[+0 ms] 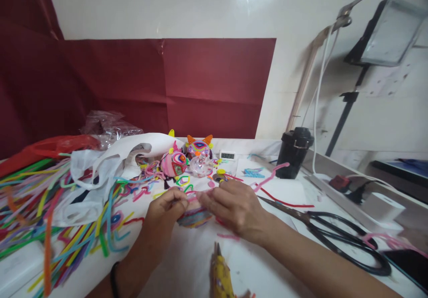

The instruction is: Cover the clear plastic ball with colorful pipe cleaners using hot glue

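Observation:
Between my hands is a rounded piece (pixel 194 218) striped in blue, orange and grey, partly hidden by my fingers. My left hand (pixel 166 209) pinches at its upper left edge, where a pink strand shows. My right hand (pixel 236 206) is closed, with its fingertips on the top of the striped piece. A pink pipe cleaner (pixel 271 175) runs from under this hand up toward the right; the hand hides part of its length. Just in front of my hands lies a yellow glue gun (pixel 222 276), its dark nozzle pointing away from me.
Many coloured pipe cleaners (pixel 83 235) spread across the left, beside a white bag (pixel 83 173). Decorated balls (pixel 174 162) stand at the back near a small digital clock (pixel 227 155). Large black scissors (pixel 334 231), a black bottle (pixel 294 153) and a power strip (pixel 354 200) are on the right.

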Motion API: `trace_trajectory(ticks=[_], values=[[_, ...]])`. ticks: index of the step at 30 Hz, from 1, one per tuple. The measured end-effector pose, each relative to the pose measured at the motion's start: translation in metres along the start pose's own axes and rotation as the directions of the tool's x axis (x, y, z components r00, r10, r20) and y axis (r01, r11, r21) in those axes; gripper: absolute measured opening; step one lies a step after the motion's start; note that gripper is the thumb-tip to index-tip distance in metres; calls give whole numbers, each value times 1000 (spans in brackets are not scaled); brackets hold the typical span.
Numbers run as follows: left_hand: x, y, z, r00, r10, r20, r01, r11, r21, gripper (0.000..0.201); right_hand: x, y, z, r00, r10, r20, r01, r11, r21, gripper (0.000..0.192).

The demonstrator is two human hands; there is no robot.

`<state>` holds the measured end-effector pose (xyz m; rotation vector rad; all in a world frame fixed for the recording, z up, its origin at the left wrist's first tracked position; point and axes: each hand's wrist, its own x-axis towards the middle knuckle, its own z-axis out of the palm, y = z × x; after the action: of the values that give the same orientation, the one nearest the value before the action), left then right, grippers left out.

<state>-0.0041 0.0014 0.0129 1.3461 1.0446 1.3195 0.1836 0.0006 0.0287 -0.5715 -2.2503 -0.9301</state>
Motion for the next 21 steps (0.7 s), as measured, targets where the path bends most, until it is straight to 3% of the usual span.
trace_trajectory(ticks=[21], values=[[0,-4,-1,998,-23,57,27,998,-62,14,-5,4,3,1000,-4,-17,4,1000,23,19]])
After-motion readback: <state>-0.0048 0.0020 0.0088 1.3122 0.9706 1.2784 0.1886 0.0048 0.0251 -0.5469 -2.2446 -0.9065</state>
